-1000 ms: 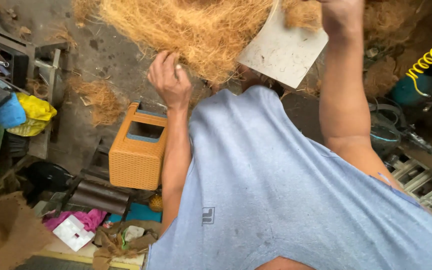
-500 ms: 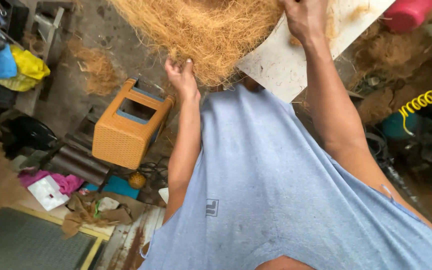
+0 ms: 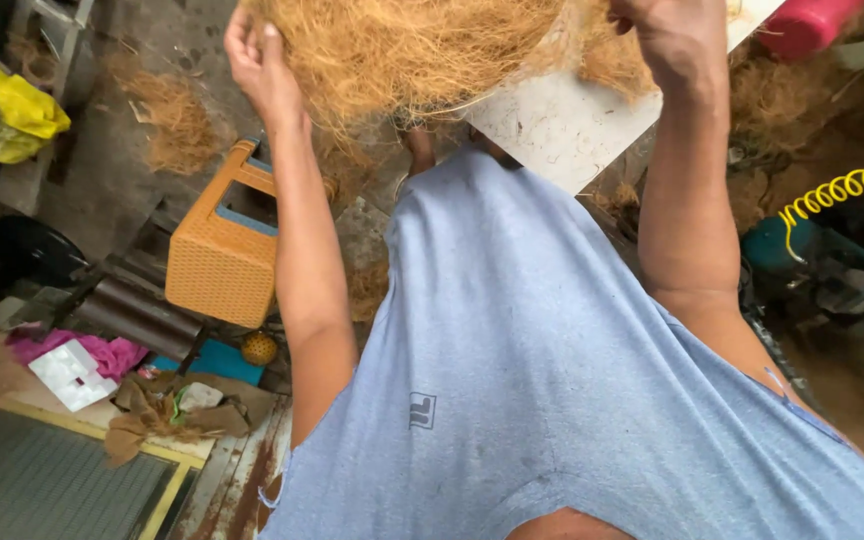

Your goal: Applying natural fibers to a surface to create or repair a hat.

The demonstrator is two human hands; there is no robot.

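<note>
Fibre [image 3: 402, 50], a tan tangled mass, spreads broadly left to right across the top, over a white board [image 3: 562, 125]. Below left stands an orange woven stool [image 3: 217, 260]; beside it lies a small white packet [image 3: 72, 373] on pink cloth. Left hand [image 3: 260, 65], arm raised, pinches the mass's edge. Right hand [image 3: 677, 45] curls closed into the fibre.

Both hands [image 3: 262, 65] grip a coir fibre mass [image 3: 402, 50].
</note>
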